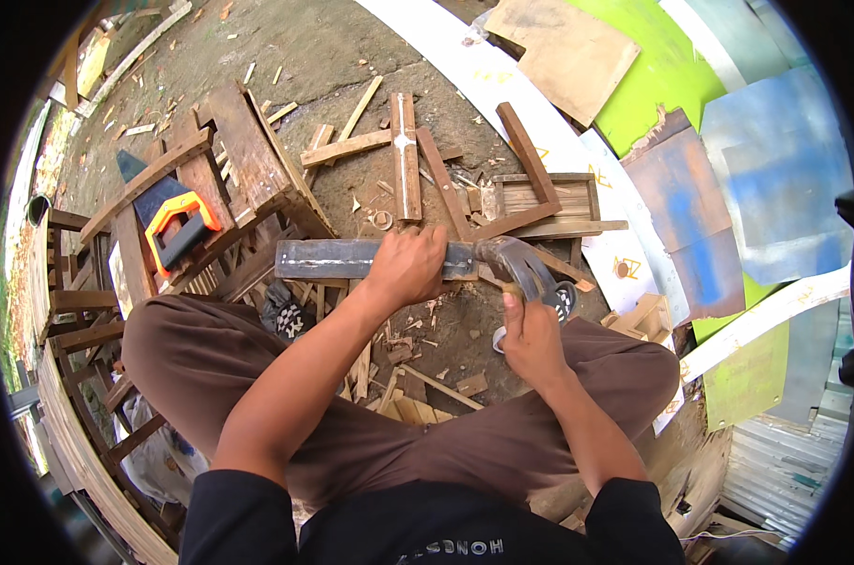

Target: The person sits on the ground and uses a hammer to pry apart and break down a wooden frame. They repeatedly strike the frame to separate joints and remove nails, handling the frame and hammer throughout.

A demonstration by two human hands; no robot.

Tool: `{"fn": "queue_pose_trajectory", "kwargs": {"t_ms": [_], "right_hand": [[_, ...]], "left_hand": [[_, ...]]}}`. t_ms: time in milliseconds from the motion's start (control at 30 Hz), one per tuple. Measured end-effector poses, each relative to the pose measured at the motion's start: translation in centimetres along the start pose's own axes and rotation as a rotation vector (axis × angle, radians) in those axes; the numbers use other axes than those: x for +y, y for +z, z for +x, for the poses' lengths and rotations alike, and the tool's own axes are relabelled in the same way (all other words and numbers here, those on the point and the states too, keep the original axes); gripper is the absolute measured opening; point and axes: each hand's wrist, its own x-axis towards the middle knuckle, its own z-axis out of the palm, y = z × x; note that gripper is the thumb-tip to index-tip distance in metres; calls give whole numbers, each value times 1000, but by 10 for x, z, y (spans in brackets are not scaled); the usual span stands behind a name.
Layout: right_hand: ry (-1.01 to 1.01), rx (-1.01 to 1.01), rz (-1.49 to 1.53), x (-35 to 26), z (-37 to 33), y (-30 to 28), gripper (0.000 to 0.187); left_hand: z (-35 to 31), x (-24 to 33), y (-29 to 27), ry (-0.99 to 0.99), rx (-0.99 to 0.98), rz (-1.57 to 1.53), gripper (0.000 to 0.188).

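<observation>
A long wooden piece faced with a dark grey strip (328, 259) lies crosswise in front of my knees. My left hand (408, 268) is wrapped over it near its middle. The fist of my right hand (532, 341) closes round the handle of a claw hammer (519, 264), thumb along the grip. The hammer's dark curved head is at the right end of the piece; whether it touches a nail there I cannot tell. Just beyond my left hand, a wooden batten with a whitish stripe (405, 160) lies on the ground.
A handsaw with an orange and black handle (177, 231) rests on a wooden bench (248, 155) at left. Joined brown battens (526, 155) and a slatted wooden frame (540, 202) lie ahead right. Wood scraps (413, 400) litter the ground between my legs. Painted sheets (775, 169) lie far right.
</observation>
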Motion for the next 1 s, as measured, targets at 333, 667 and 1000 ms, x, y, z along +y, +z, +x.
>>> {"fn": "queue_pose_trajectory", "kwargs": {"t_ms": [333,667,1000], "right_hand": [[-142,268,711,-73,-8,-79,62],[159,-122,27,-13,3,-36,42],[-408,228,526,-28,0,-26,44]], "left_hand": [[-2,1,4,50,111,56,59],[-2,2,1,35,108,61,57],[-1,-2,9,56,103,29,57]]}}
